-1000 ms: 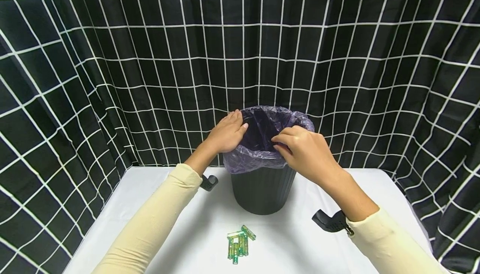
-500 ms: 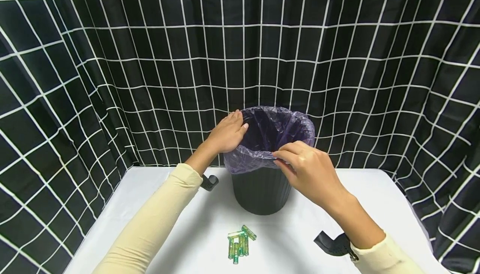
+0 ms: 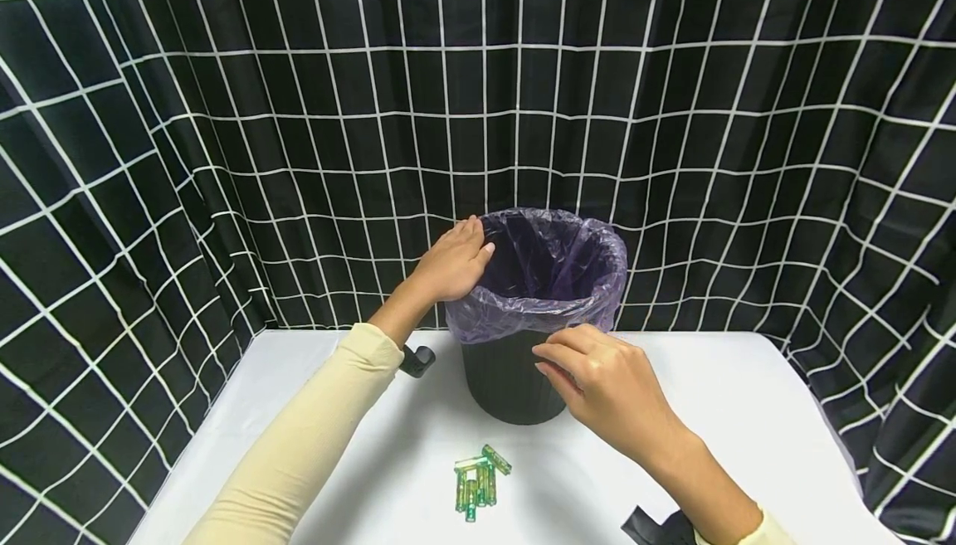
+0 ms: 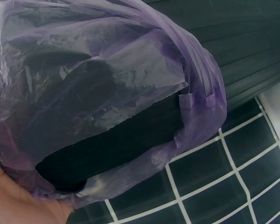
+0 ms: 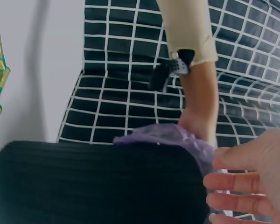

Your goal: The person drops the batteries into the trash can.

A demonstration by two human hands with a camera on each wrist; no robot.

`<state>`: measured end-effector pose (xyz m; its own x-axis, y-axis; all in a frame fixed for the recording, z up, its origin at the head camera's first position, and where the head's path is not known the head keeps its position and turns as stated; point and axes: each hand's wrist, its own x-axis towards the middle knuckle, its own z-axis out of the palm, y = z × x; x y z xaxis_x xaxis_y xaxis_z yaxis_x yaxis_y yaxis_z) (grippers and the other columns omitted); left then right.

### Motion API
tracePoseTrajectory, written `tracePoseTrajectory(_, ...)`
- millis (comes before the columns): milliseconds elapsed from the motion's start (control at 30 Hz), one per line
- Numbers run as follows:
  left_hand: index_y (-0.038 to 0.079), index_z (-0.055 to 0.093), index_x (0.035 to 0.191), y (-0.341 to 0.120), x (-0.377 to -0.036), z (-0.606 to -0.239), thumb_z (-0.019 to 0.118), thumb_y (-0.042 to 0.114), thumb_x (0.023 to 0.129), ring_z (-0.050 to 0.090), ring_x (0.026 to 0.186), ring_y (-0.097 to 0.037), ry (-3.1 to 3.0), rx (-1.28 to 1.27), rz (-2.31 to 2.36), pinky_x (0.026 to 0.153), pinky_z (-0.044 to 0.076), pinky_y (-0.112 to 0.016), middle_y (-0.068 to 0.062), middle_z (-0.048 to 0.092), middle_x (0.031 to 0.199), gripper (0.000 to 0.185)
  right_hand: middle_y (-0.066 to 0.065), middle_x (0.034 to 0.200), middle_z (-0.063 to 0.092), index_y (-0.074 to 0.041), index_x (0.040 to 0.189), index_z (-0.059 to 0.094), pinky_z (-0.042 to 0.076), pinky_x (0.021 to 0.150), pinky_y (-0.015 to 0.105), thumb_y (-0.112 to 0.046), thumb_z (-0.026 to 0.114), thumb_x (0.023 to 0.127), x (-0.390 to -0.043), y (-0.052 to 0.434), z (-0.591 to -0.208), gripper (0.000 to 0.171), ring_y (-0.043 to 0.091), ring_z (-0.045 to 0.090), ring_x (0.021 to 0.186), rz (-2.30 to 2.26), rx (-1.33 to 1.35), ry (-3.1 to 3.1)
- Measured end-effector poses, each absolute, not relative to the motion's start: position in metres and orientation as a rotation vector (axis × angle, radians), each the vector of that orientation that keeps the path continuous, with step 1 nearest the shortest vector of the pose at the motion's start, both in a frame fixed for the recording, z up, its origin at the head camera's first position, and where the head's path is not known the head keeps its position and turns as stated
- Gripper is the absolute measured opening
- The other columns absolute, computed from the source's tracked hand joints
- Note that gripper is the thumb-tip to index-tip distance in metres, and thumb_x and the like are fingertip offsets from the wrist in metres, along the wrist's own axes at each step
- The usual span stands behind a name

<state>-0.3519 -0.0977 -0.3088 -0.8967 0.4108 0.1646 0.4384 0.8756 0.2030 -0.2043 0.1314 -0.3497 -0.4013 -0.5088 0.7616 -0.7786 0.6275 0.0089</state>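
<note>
A black trash bin (image 3: 502, 379) stands on the white table, lined with a translucent purple trash bag (image 3: 496, 319) folded over its rim. My left hand (image 3: 451, 265) rests on the bag at the bin's left rim, fingers extended. Its palm edge (image 4: 23, 200) shows at the lower left of the left wrist view, against the bag. In front of the bin, below the bag's folded edge, my right hand (image 3: 608, 383) hangs with nothing between its fingers. The right wrist view shows that hand's fingers (image 5: 235, 202) loosely bent beside the bag and the bin wall.
Several green-and-gold batteries (image 3: 478, 483) lie in a small pile on the white table (image 3: 403, 487) in front of the bin. A black curtain with a white grid (image 3: 358, 138) hangs behind and at both sides. Dark camera mounts (image 3: 417, 361) sit at my wrists.
My right hand has come out from over the bin's mouth, let go of the bag's front edge and moved down toward me. The left hand stays at the rim.
</note>
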Motion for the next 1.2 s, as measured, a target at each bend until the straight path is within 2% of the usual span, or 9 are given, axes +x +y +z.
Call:
tracePoseTrajectory(567, -0.007, 0.018, 0.158, -0.098, -0.352, -0.31, 0.022, 0.033, 0.111, 0.011, 0.156, -0.032, -2.936, -0.676, -0.338, 0.127, 0.011, -0.04, -0.021, 0.013, 0.167, 0.062, -0.005, 0.093, 0.072, -0.011, 0.096, 0.078, 0.059, 0.064, 0.034, -0.01, 0.081, 0.081, -0.196, 0.125, -0.39, 0.015, 0.013, 0.068, 0.084, 0.492, 1.0, -2.125)
tracePoseTrajectory(1200, -0.007, 0.018, 0.158, -0.099, -0.353, -0.31, 0.022, 0.033, 0.111, 0.011, 0.156, -0.032, -2.932, -0.678, -0.355, 0.127, 0.01, -0.039, -0.021, 0.013, 0.167, 0.062, -0.011, 0.091, 0.072, -0.017, 0.093, 0.079, 0.057, 0.058, 0.03, -0.009, 0.088, 0.074, -0.194, 0.118, -0.449, 0.023, 0.009, 0.069, 0.082, 0.563, 0.923, -2.191)
